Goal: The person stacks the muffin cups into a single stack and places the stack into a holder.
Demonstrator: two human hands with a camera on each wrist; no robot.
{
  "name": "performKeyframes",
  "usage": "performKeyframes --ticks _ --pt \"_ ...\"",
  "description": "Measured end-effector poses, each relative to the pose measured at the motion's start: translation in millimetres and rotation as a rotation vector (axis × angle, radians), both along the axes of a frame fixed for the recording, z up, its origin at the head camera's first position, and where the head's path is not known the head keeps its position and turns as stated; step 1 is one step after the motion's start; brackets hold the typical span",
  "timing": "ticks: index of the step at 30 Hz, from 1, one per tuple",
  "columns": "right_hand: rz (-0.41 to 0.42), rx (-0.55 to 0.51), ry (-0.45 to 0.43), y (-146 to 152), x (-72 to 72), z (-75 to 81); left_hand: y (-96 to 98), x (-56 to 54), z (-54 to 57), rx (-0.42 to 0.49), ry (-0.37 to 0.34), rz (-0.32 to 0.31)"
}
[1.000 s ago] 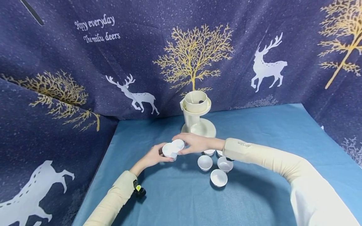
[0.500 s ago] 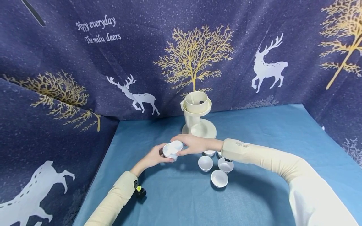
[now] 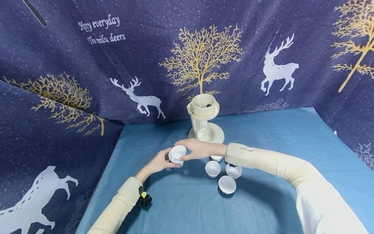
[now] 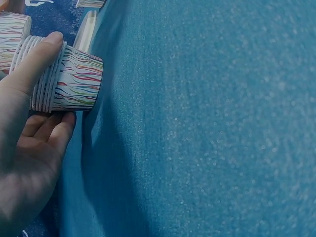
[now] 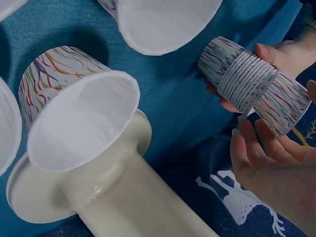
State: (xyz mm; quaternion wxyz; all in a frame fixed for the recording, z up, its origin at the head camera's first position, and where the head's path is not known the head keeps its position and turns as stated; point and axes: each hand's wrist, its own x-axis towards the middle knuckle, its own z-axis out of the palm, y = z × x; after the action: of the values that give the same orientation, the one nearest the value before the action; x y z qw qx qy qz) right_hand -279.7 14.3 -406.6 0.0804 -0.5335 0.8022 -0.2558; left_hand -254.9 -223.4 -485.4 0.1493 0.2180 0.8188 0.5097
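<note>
My left hand (image 3: 159,161) grips a stack of paper cups (image 4: 79,81), white with thin wavy coloured stripes, their rims nested close together. The thumb lies across those rims in the left wrist view, and fingers pass underneath. At the stack's mouth, my right hand (image 3: 200,149) pinches a single paper cup (image 5: 284,103) of the same pattern. Its lower part sits inside the stack's top rim. Seen from the head, this cup covers most of the stack's mouth. Right of the hands, several more paper cups (image 3: 213,169) stand mouth up on the blue cloth.
Behind the right hand rises a cream-coloured stand (image 3: 199,125) with a ring-shaped top and a round base (image 3: 217,133). A black wrist camera (image 3: 144,199) hangs by the left sleeve. A dark blue curtain (image 3: 140,58) with deer and trees borders the blue tablecloth (image 3: 187,208).
The right hand has shifted slightly left with its cup, bringing it from beside the stack's mouth to over and into it. The left hand has stayed almost still.
</note>
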Motion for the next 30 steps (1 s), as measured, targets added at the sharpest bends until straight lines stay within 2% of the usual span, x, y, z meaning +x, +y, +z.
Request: performKeyframes --ticks 5,14,23,30 --pt "0.001 0.018 -0.002 -5 -0.6 2.5 -0.2 0.4 0.0 0.001 -0.009 0.003" --pt "-0.041 0.095 0.017 -13 -2.4 2.7 0.6 0.7 0.6 -0.017 0.019 0.016" --pt "-0.057 0.127 0.047 -19 -5.7 0.5 1.2 -0.4 -1.0 -0.02 0.024 0.028" --pt "-0.081 0.194 0.079 -21 -5.3 2.3 1.6 0.7 1.1 -0.033 0.032 0.024"
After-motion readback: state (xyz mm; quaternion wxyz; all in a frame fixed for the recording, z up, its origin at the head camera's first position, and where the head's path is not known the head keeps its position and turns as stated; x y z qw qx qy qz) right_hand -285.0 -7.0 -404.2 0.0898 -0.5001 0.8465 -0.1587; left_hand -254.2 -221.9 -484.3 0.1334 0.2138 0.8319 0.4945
